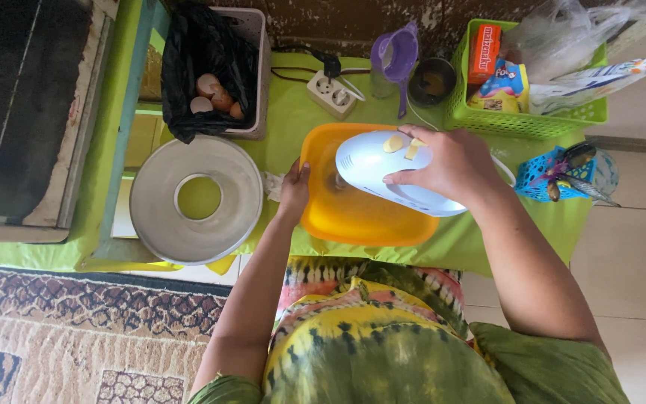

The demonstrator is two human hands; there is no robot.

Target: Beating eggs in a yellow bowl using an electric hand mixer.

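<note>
- Tablecloth (293,112), lime green, smooth and slightly creased, across the frame's upper middle; patterned rug at lower left, pale floor tiles at right.
- Ring pan (196,198), dull grey metal, round with an open centre tube, left of centre; just left of the basin, apart from both hands.
- Basin (353,217), orange glossy plastic, rounded-square, at frame centre; contents hidden under the mixer and not to be told.
- Hand mixer (394,179), white smooth plastic with pale yellow buttons, directly over the basin's upper right part; long axis running from upper left to lower right, nose toward the left, beaters pointing down into the basin and mostly hidden.
- Right hand (450,164), on top of the mixer's rear half, fingers wrapped firmly round the handle, thumb side toward frame top.
- Left hand (294,191), at the basin's left rim, fingers curled over the edge in a narrow grip, steadying; the farther hand from the mixer.
- Bin (218,67) with black liner at upper left, brown and white eggshells inside.
- Green basket (525,120) of lattice plastic at upper right, packets inside; purple jug (396,56) and white socket strip (332,93) at top centre; small blue basket (543,176) at right.
</note>
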